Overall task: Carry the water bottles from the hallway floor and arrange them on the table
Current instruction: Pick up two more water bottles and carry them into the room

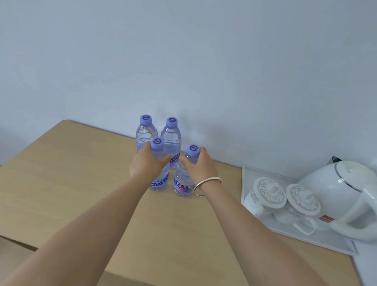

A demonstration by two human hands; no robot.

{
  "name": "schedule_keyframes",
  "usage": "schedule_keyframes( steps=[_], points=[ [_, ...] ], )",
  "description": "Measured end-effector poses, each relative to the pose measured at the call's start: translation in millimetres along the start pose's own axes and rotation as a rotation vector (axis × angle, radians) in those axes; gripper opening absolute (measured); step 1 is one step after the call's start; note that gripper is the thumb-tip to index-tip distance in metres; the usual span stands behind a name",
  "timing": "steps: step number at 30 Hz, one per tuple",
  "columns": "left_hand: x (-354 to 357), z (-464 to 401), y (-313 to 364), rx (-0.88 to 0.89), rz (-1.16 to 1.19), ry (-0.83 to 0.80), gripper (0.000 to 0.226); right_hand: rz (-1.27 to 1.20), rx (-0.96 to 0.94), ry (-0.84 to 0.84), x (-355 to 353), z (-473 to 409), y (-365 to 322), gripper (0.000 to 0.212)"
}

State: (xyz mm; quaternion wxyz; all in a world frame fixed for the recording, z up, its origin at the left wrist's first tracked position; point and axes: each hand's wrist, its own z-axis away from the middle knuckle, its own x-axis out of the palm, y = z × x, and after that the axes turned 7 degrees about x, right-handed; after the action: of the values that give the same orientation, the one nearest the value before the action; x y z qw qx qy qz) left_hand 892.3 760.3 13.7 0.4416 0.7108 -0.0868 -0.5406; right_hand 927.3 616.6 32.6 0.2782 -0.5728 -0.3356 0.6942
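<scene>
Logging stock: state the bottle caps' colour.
Light purple caps with a darker purple swirl mark, clearest in the head view.

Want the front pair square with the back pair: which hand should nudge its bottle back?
Right hand, probably. Its bottle stands nearer the camera and apart from the back bottles, while the left hand's bottle already overlaps them.

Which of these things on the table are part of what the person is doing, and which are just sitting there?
Part of the job:
left hand gripping the front left bottle
right hand gripping the front right bottle
two back bottles standing near the wall
table

Just sitting there:
white tray
two lidded cups
white kettle
</scene>
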Motion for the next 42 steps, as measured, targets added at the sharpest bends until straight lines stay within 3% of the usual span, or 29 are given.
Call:
schedule_keyframes(
  steps=[4, 6, 11, 15, 19, 26, 33, 42],
  points=[
    [9, 17, -15, -0.027, 0.196, -0.043, 0.082, -0.010, -0.020, -0.058, 0, 9, 8, 0.054],
    [16, 30, -27, -0.074, 0.208, -0.081, 0.079, -0.019, 0.001, -0.047, 1, 18, 15, 0.055],
    [42, 68, -39, -0.133, -0.278, -0.470, 0.048, 0.105, 0.079, -0.030, -5, 45, 44, 0.048],
    [70, 94, -9, 0.046, -0.421, -0.681, 0.047, 0.122, 0.184, -0.029, -29, 73, 77, 0.049],
    [103, 135, 41, 0.294, -0.519, -0.778, 0.043, 0.092, 0.303, 0.031, -73, 119, 126, 0.042],
    [164, 275, 134, 0.698, -0.549, -0.959, 0.031, 0.024, 0.571, 0.254, -162, 254, 224, 0.030],
    [215, 451, 184, 0.971, -0.539, -1.160, 0.023, -0.021, 0.791, 0.460, -233, 421, 309, 0.030],
    [257, 611, 235, 1.129, -0.440, -1.285, 0.024, -0.060, 0.985, 0.702, -293, 569, 382, 0.017]
  ],
)
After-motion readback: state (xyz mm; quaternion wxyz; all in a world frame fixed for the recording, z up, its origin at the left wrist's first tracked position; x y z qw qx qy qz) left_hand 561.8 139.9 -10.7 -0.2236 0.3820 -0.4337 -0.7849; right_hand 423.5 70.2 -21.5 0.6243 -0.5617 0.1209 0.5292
